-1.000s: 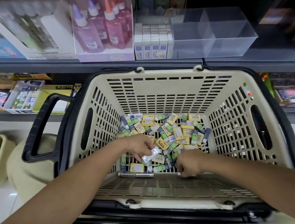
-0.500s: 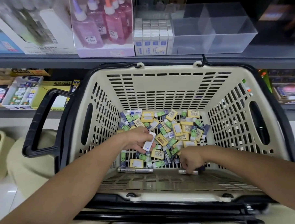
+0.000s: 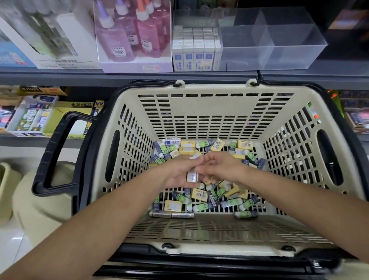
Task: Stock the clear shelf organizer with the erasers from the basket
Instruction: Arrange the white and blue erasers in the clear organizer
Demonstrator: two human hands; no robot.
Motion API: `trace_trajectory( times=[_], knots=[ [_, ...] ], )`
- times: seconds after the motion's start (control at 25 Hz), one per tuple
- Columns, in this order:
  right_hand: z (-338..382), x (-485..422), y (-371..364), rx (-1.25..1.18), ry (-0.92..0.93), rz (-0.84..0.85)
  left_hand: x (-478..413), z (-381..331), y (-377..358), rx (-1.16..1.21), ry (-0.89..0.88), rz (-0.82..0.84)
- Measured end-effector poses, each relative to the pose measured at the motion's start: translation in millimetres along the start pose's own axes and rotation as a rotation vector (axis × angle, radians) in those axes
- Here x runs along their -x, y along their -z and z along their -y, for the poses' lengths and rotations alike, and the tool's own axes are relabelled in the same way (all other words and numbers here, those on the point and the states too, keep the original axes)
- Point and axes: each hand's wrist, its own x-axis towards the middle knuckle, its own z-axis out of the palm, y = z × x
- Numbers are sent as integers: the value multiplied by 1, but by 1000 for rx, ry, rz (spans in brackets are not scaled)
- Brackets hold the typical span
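mid-frame, your left hand (image 3: 175, 173) is gripping a white eraser (image 3: 191, 176); your right hand (image 3: 224, 167) is touching it, grasp untellable. be squaring it flush before shelving.

The basket (image 3: 213, 89) is open above and walled on all four sides, its floor littered with loose erasers (image 3: 200, 195). Beyond its far rim, packed erasers (image 3: 196, 49) fill the left end of the organizer (image 3: 289, 49); the compartments further right stand free.

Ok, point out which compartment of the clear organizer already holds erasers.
The leftmost compartment of the clear organizer: rows of white-and-blue boxed erasers fill it, while those to its right stand empty.
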Motion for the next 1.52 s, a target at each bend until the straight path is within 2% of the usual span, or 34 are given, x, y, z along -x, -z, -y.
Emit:
trace_trajectory(
  times=[0.08,0.2,0.32,0.4,0.56,0.76,1.04,1.2,1.32,1.52],
  knots=[
    [0,-2,-4,21,-12,5,1,-7,7,14,-34,-188],
    [-9,-8,-21,371,-29,157,6,-15,21,63,-23,-363],
    [-21,-15,-46,599,-34,345,17,-25,20,128,8,-361],
    [-30,-16,-58,800,24,382,30,-35,16,107,-19,-337],
    [-42,-13,-74,977,59,447,68,-45,20,33,-147,-341],
    [-43,-12,-69,1008,37,433,92,-25,28,29,-141,-395],
    [-26,-6,-47,746,-33,513,77,-11,6,-94,-82,-394],
    [-1,-7,-22,623,28,413,71,-7,1,-156,-67,-397],
    [-4,-9,-20,814,97,380,73,-7,0,-136,-78,-402],
    [-27,-13,-74,1138,222,326,74,-7,3,-66,-107,-418]
  ],
)
